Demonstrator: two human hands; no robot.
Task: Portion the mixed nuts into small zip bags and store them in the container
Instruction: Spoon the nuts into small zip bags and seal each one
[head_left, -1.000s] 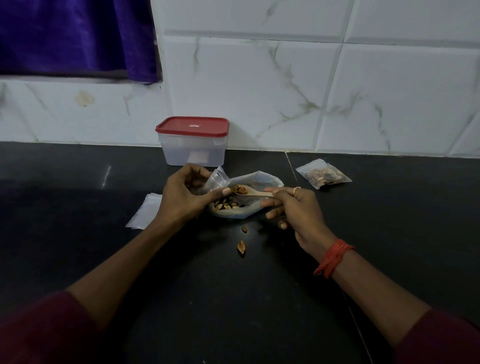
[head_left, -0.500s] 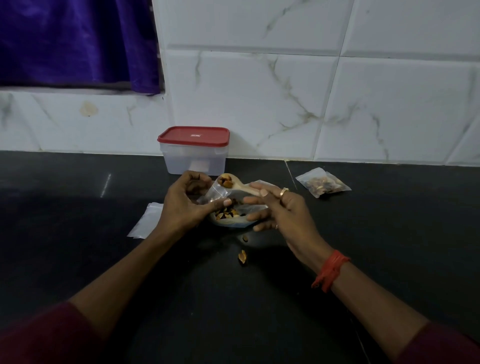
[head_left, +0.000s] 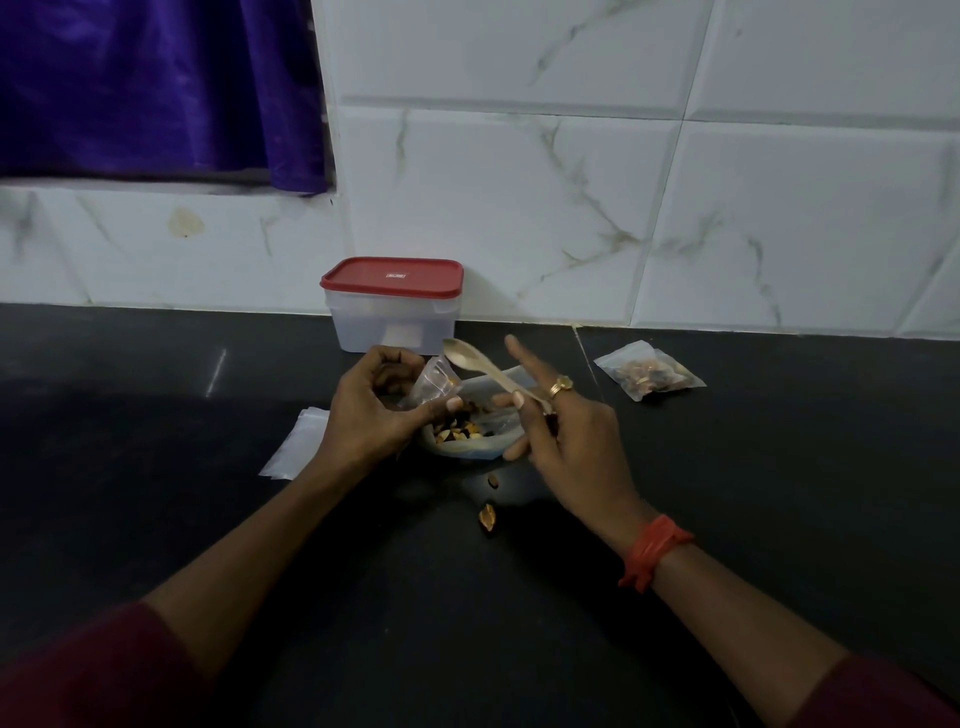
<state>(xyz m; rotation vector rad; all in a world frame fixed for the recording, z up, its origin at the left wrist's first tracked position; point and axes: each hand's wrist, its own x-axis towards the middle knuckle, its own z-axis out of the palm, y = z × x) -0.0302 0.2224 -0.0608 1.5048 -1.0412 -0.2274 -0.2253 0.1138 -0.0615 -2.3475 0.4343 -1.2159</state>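
Forearms reach in from both lower corners over the black countertop (head_left: 156, 415). Left hand (head_left: 374, 410) curls round a small clear zip bag (head_left: 434, 382), thumb pinching its mouth. Right hand (head_left: 561, 431) pinches the handle of a pale spoon (head_left: 483, 366), index finger straight up, the bowl just above that bag. Between the hands lies the larger clear bag of mixed nuts (head_left: 467, 434). The red-lidded translucent plastic container (head_left: 392, 306) stands closed at the wall.

Home kitchen: black stone counter (head_left: 156, 415), marbled wall tiles (head_left: 519, 208).
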